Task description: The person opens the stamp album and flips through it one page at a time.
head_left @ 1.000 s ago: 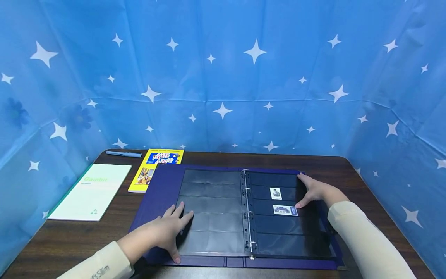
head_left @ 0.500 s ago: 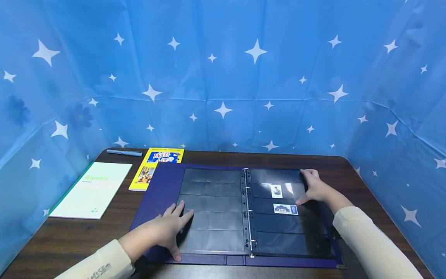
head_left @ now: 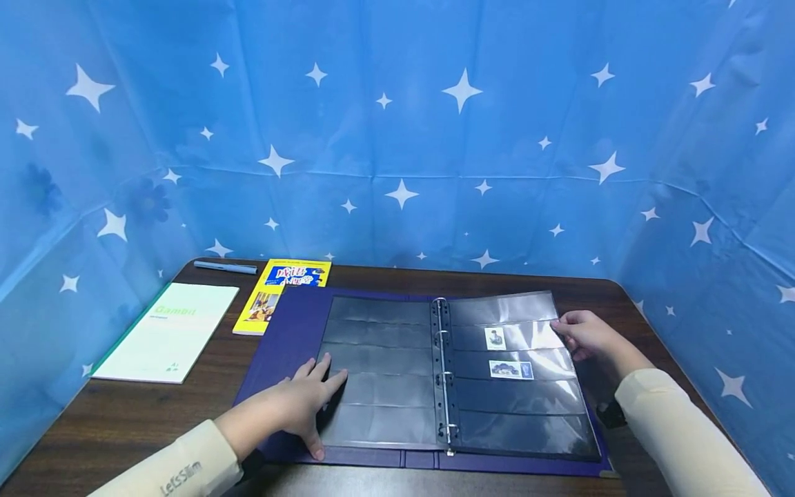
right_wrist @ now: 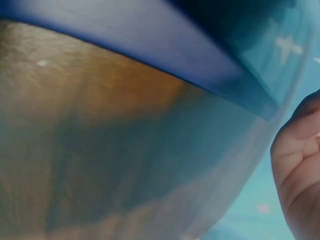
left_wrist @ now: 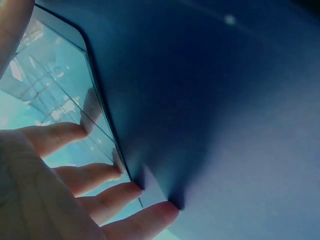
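An open ring-bound stamp album (head_left: 282, 345) with a purple cover lies on the table. Its left-hand black pocket page (head_left: 381, 359) shows no stamps, while the right-hand page (head_left: 515, 397) carries a small upright stamp (head_left: 495, 338) and a wider blue-and-white stamp (head_left: 511, 370). My right hand (head_left: 590, 338) pinches that right page by its outer edge, which is lifted a little and catches the light. Spread fingers of my left hand (head_left: 301, 407) rest across the left page's outer edge and the cover. In the left wrist view, those fingertips (left_wrist: 162, 210) touch the cover and page.
Left of the album lie a pale green "Gambit" notebook (head_left: 170, 331) and a yellow booklet (head_left: 254, 321), partly under the cover. A blue pen (head_left: 225, 267) is near the table's back edge. A star-patterned blue curtain (head_left: 397, 138) surrounds the dark wooden table (head_left: 130, 421).
My right hand has moved from lying over the page's upper right to pinching its outer edge, which has risen slightly. My left hand stays put.
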A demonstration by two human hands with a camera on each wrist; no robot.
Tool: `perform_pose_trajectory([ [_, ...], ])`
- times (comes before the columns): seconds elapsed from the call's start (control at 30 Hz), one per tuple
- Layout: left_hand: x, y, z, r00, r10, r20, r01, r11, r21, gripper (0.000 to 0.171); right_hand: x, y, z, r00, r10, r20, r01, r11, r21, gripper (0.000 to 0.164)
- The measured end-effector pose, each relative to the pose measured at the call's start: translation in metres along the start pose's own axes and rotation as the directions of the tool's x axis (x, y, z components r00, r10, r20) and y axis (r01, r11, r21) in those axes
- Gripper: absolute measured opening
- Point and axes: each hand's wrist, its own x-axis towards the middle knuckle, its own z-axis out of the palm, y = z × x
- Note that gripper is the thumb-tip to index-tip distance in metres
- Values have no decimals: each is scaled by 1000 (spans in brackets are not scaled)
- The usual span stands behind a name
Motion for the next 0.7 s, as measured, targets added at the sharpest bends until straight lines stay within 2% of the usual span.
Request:
perform_pose_trajectory([
  [0.1, 1, 0, -1, 1000, 0, 3, 0, 1000, -6, 123, -3, -8, -6, 999, -31, 29, 30, 999, 15, 27],
  [0.2, 2, 0, -2, 1000, -1, 4, 1, 1000, -4, 123, -6, -21, -15, 998, -26, 56, 22, 998, 57, 30],
  [0.47, 0, 0, -2, 1000, 0, -2, 0, 1000, -5, 123, -9, -67, -25, 990, -71, 118, 62, 995, 83, 34],
  [0.7, -1, -2, -1, 1000, 16, 1, -16, 999, -34, 122, -6, -107, -19, 995, -85, 44, 81, 994, 76, 32],
])
